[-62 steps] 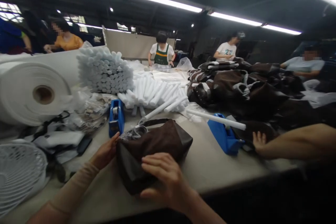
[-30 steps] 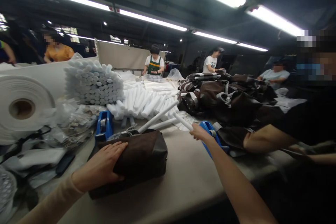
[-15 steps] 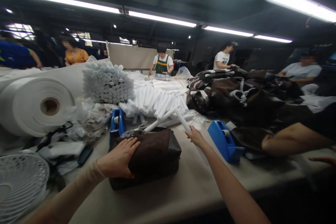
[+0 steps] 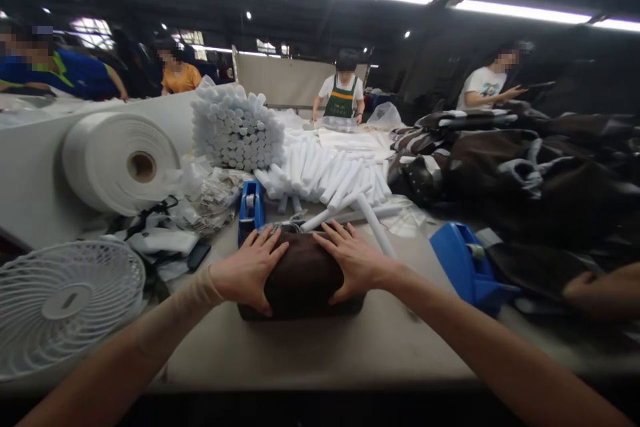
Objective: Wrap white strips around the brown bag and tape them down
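Observation:
A dark brown bag (image 4: 304,273) with a soft, rounded body lies on the table in front of me. My left hand (image 4: 250,272) grips its left end, with the thumb on the near side and the fingers spread over the top. My right hand (image 4: 354,261) clasps the right end the same way. Just beyond the right hand, a white foam rod (image 4: 376,225) lies at a slant against others from the pile (image 4: 320,177). Behind the bag's left end stands a blue tape dispenser (image 4: 251,207).
A second blue tape dispenser (image 4: 467,267) stands to the right, near a co-worker's blurred hand (image 4: 580,293). Dark bags (image 4: 490,167) are heaped behind it. At left are a white fan (image 4: 70,307), a large white roll (image 4: 115,160) and stacked foam rods (image 4: 240,130). Several people work farther back.
My right hand has let go of the white foam rod and moved left onto the bag. My left hand stays on the bag. The camera view has turned left and down.

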`<state>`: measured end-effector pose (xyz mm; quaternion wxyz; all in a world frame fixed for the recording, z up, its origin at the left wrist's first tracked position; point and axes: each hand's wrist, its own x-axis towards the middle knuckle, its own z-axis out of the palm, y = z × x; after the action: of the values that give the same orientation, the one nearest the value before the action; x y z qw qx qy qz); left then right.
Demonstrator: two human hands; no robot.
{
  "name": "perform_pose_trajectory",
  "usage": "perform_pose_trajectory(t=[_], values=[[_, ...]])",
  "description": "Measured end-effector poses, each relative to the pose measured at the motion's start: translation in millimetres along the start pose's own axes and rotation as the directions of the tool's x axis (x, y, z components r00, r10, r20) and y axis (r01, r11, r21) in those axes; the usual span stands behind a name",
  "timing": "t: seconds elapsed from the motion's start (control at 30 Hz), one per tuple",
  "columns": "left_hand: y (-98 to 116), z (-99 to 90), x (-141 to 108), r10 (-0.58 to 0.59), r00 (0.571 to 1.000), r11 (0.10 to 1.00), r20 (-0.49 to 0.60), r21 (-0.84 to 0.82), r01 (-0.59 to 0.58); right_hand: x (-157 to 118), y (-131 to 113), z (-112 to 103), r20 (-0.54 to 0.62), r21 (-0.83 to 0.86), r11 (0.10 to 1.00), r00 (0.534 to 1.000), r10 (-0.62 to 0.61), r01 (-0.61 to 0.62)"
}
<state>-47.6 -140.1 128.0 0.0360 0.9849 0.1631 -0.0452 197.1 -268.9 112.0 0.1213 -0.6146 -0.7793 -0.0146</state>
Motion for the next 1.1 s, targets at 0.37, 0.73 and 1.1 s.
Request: perform_pose_trajectory(t=[0.37, 0.73, 1.1], values=[[9, 50.4, -11, -0.072, 0.981, 0.997, -0.182, -0.01, 0.071, -26, -10, 42, -0.084, -0.103, 0.993, 0.995, 0.045, -0.054], [16, 114.8, -14, 0.067, 0.848, 0.982, -0.525, 0.184, 0.037, -49, -7, 83, -0.271, -0.389, 0.915, 0.937, -0.222, 0.105], [12, 123.5, -17, 0.145, 0.865, 0.965, -0.48, 0.261, -0.017, -53, 5, 107, -0.282, -0.346, 0.932, 0.935, -0.216, 0.111]])
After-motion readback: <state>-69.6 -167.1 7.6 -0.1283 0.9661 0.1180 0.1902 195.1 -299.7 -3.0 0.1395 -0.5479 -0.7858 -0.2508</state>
